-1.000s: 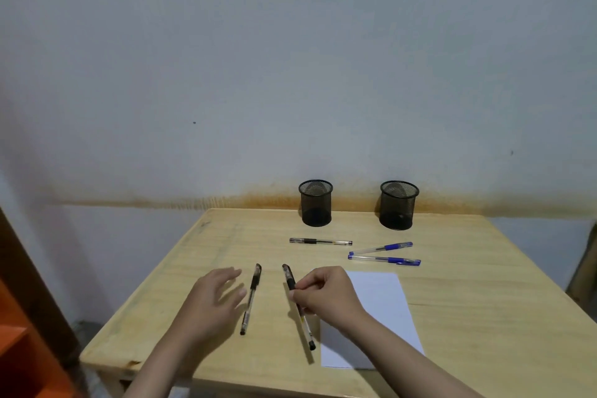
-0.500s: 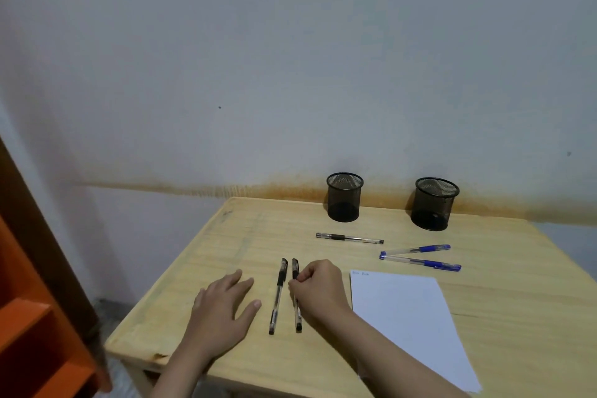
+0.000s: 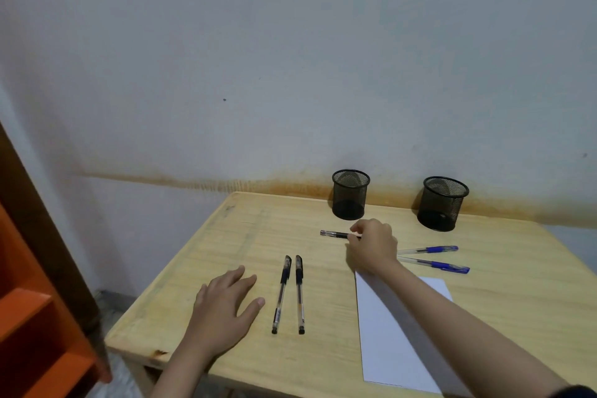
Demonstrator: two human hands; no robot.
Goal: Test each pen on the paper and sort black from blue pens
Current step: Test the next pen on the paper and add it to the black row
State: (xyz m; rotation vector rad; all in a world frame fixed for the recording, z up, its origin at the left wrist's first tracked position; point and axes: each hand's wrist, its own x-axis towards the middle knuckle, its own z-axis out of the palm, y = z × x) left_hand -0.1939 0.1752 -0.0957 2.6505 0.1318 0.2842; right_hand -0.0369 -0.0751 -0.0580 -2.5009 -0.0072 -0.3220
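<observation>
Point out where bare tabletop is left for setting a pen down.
Bare wood lies left of the left cup toward the table edge, between the two cups, and right of the paper. It is crowded around the right hand, the blue pens and the two black pens.

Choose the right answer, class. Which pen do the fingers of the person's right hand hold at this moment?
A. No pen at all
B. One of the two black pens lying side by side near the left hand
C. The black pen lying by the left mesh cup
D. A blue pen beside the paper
C: the right hand pinches the far black pen in front of the left mesh cup.
</observation>
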